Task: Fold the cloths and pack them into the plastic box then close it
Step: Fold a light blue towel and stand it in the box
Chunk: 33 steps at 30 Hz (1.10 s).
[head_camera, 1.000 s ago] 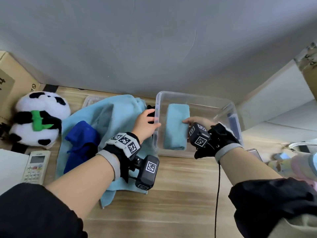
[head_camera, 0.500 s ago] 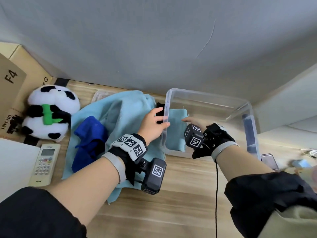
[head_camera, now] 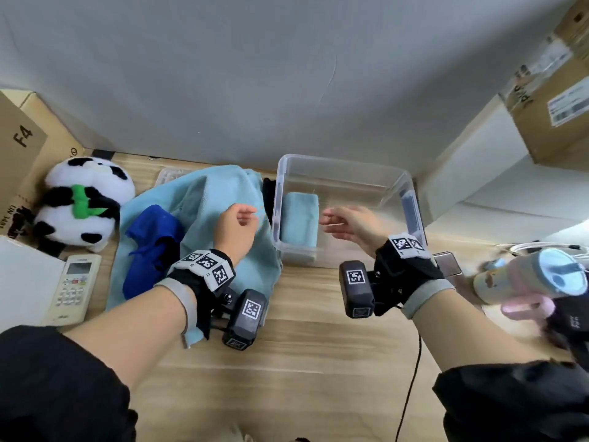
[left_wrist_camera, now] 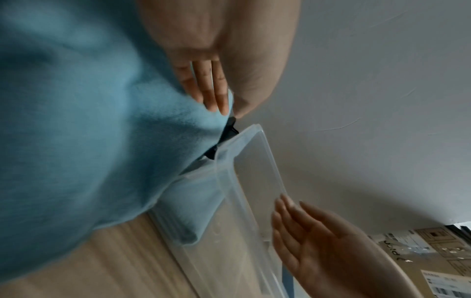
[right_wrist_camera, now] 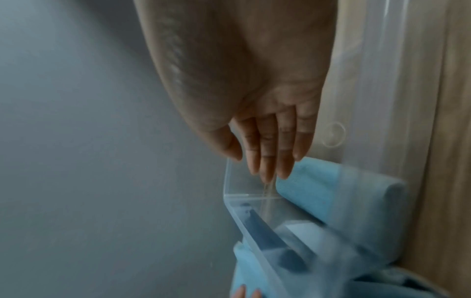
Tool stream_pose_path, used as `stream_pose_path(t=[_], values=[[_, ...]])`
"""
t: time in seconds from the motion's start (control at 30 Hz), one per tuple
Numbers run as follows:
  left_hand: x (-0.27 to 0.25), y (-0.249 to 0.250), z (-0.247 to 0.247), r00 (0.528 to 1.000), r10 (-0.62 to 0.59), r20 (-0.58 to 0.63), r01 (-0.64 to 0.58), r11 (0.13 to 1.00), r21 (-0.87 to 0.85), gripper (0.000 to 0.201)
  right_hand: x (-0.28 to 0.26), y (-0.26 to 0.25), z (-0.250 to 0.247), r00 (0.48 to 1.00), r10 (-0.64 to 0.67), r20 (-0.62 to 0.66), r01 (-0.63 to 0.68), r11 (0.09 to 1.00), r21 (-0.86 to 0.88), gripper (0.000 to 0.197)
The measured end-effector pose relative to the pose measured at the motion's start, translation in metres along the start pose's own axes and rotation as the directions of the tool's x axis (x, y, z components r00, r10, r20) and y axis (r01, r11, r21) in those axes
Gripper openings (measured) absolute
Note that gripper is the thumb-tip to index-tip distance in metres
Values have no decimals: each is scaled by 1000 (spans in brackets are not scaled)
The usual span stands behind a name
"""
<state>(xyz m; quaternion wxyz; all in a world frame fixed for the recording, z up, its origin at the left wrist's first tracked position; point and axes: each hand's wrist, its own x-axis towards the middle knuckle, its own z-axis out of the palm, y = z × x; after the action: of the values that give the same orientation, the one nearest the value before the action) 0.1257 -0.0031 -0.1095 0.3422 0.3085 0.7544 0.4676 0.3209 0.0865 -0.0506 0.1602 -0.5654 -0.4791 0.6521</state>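
A clear plastic box (head_camera: 344, 161) stands open at the back of the wooden table. One folded light-blue cloth (head_camera: 299, 218) lies inside against its left wall. My right hand (head_camera: 328, 223) hovers over the box with straight fingers (right_wrist_camera: 270, 161) and holds nothing. My left hand (head_camera: 251, 215) is just left of the box, over a large unfolded light-blue cloth (head_camera: 204, 199). Its relaxed fingers (left_wrist_camera: 214, 94) touch that cloth's edge (left_wrist_camera: 76, 121). A dark blue cloth (head_camera: 153, 244) lies crumpled on the light-blue one.
A clear lid (head_camera: 169, 177) peeks out behind the big cloth. A panda toy (head_camera: 79, 202), a remote (head_camera: 73, 288) and a cardboard box (head_camera: 19, 148) are at the left. A pink cup (head_camera: 548, 282) and a phone (head_camera: 446, 263) lie right of the box.
My left hand let go of the box's left wall and moved left onto the big cloth. My right hand lifted off the folded cloth and drew back toward me.
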Motion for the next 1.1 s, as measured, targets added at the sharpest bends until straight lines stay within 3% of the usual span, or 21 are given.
stream_pose_path(t=[0.1, 0.23, 0.5, 0.73, 0.93, 1.0, 1.1], values=[[-14, -18, -13, 997, -9, -83, 17, 995, 100, 20, -29, 10, 10, 993, -116, 5, 115, 979, -167, 13], [-45, -44, -29, 985, -67, -156, 99, 973, 207, 22, -58, 38, 19, 986, -154, 67, 163, 973, -165, 20], [-100, -84, -55, 983, -137, -122, 166, 947, 275, 29, -70, 101, 53, 977, 90, 195, -22, 945, -326, 20], [-95, -82, -79, 980, -166, -111, 193, 932, 307, 31, -54, 108, 92, 988, 134, 70, -102, 932, -347, 17], [-64, -69, -101, 989, -123, -81, 139, 961, 240, 27, -32, 101, 122, 988, 126, -85, -142, 965, -220, 21], [-55, -60, -108, 994, -82, -78, 97, 973, 209, 28, -30, 93, 132, 991, 67, -112, -83, 986, -147, 23], [-40, -45, -114, 994, -6, -105, 23, 987, 157, 27, -37, 69, 145, 989, -119, -91, 107, 986, -131, 18]])
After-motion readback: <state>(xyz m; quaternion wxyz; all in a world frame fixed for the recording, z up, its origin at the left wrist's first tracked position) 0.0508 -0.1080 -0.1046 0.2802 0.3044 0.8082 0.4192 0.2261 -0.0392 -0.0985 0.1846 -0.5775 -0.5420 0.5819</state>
